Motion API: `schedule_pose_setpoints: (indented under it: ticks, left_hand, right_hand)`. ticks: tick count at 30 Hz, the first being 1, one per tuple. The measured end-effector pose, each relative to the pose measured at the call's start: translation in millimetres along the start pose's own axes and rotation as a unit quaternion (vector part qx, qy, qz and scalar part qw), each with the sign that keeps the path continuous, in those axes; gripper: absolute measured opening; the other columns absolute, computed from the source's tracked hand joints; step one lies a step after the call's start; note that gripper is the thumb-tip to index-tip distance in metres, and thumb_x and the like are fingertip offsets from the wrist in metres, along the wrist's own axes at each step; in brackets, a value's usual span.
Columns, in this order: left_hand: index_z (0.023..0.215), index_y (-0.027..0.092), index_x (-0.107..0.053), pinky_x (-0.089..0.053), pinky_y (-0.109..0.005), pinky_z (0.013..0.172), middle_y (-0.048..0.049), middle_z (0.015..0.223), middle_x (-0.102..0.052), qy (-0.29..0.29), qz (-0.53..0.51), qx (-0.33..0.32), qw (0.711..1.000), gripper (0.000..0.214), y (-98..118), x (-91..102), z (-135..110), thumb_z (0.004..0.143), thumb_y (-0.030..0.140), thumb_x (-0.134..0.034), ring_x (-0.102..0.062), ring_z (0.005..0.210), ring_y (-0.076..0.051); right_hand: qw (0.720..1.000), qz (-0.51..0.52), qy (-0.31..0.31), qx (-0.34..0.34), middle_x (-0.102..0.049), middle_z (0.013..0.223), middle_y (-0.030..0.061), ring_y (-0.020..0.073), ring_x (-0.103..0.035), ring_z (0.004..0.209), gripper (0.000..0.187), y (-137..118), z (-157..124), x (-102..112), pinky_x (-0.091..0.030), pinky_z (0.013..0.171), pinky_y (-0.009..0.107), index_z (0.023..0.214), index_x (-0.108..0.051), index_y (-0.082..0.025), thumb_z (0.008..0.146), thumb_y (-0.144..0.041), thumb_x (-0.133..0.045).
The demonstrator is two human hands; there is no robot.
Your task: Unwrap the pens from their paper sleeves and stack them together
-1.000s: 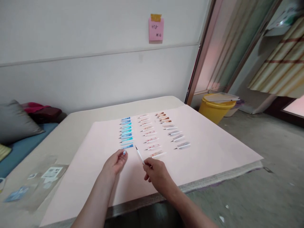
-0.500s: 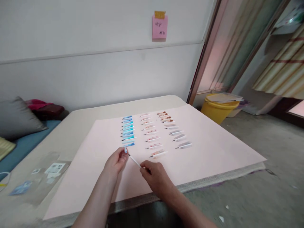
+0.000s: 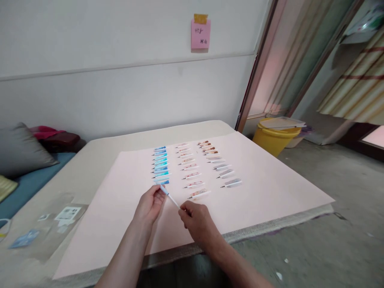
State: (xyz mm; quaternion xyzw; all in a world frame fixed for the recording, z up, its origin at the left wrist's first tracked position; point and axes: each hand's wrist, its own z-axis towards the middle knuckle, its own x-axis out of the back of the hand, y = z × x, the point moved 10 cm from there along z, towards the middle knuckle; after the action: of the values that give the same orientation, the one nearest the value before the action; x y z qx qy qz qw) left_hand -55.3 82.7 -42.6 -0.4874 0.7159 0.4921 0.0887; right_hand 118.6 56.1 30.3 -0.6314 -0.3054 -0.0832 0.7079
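Note:
My left hand [image 3: 151,204] is closed on a light blue pen barrel [image 3: 163,189] between thumb and fingers. My right hand [image 3: 195,218] pinches the rear of a thin white pen refill [image 3: 174,201], whose front end goes into the barrel. Just beyond my left hand lies a column of blue pen barrels with refills [image 3: 161,164]. To its right is a column of pale, pink-patterned pens [image 3: 192,175]. The third column holds brown-topped pens [image 3: 211,148] at the far end and grey pens [image 3: 233,183] nearer me.
Pale pink paper [image 3: 264,188] covers the padded surface. At the left lie clear plastic bags [image 3: 55,220] with a label. A grey cushion [image 3: 22,150] rests on the far left. A yellow bucket [image 3: 274,138] stands on the floor at right. A pink note [image 3: 201,35] is taped to the wall.
The refill's dark tip, visible outside the barrel before, has gone into it. The barrel has tilted into line with the refill, and the two hands have shifted slightly right.

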Motion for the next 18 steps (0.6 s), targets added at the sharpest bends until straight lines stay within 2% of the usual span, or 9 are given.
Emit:
schedule_pose_setpoints:
  ticks: [5, 9, 13, 18]
  left_hand:
    - [0.072, 0.011, -0.06, -0.053, -0.023, 0.066, -0.0069, 0.073, -0.064, -0.037, 0.028, -0.051, 0.998, 0.01, 8, -12.0, -12, 0.071, 0.001, -0.057, -0.062, 0.068, -0.013]
    - [0.068, 0.009, -0.06, -0.051, -0.022, 0.064, -0.0072, 0.073, -0.063, -0.08, 0.055, -0.055, 0.994, 0.005, -2, -24.2, -27, 0.068, 0.004, -0.062, -0.06, 0.068, -0.012]
    - [0.073, 0.01, -0.061, -0.047, -0.02, 0.064, -0.005, 0.076, -0.062, -0.156, 0.093, -0.055, 0.982, 0.006, -16, -43.4, -46, 0.069, 0.012, -0.065, -0.056, 0.069, -0.01]
    - [0.075, 0.013, -0.059, -0.045, -0.022, 0.064, -0.0023, 0.074, -0.059, -0.192, 0.116, -0.042, 0.974, 0.008, -23, -53.5, -61, 0.071, 0.018, -0.064, -0.054, 0.067, -0.01]
  right_hand:
    - [1.0, 0.014, 0.005, 0.006, -0.057, 0.053, -0.0002, 0.0112, -0.049, 0.052, 0.02, -2, 1, 5, -0.031, 0.051, 0.021, 0.063, -0.058, -0.019, 0.079, -0.022, -0.046]
    - [0.999, 0.039, 0.014, 0.001, -0.054, 0.052, -0.0016, 0.0099, -0.049, 0.05, 0.021, 1, 2, 6, -0.032, 0.049, 0.02, 0.061, -0.055, -0.019, 0.08, -0.023, -0.047]
    - [0.989, 0.139, 0.005, -0.042, -0.051, 0.053, -0.0042, 0.0071, -0.045, 0.038, 0.02, 14, 3, -1, -0.032, 0.038, 0.018, 0.065, -0.052, -0.019, 0.081, -0.029, -0.045]
    - [0.967, 0.244, 0.024, -0.074, -0.048, 0.05, -0.0085, 0.0066, -0.042, 0.031, 0.009, 26, 5, -3, -0.029, 0.029, 0.016, 0.078, -0.046, -0.021, 0.077, -0.029, -0.05]
